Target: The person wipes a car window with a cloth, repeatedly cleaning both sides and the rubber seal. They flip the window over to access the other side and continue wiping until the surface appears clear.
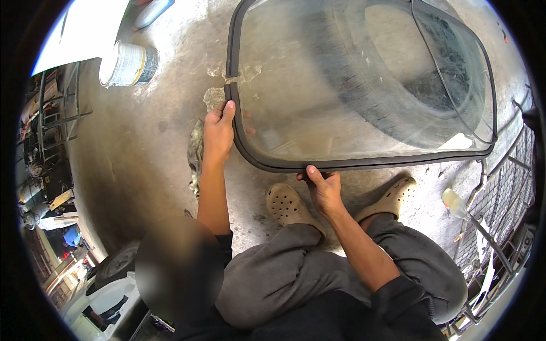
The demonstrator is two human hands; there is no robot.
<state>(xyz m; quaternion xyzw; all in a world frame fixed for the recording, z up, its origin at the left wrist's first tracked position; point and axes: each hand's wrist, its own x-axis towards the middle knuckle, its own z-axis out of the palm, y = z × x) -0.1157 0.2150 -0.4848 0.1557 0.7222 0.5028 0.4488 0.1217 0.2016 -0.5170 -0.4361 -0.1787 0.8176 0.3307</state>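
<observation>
A large curved glass pane, like a car window, lies over a tire that shows through it. Black rubber seal runs round its rim, with a gap at the left side. My left hand is closed on the seal at the left edge just below that gap, thumb on top and fingertips showing through the glass underneath. On the near edge, my right hand pinches the seal, thumb above and fingers below. A thin dark cord crosses the glass at the right.
A metal can stands at the far left. A crumpled rag lies beside my left forearm. My feet in tan clogs are close to the near edge. At right are a wire-mesh rack and a pale-headed brush or mallet.
</observation>
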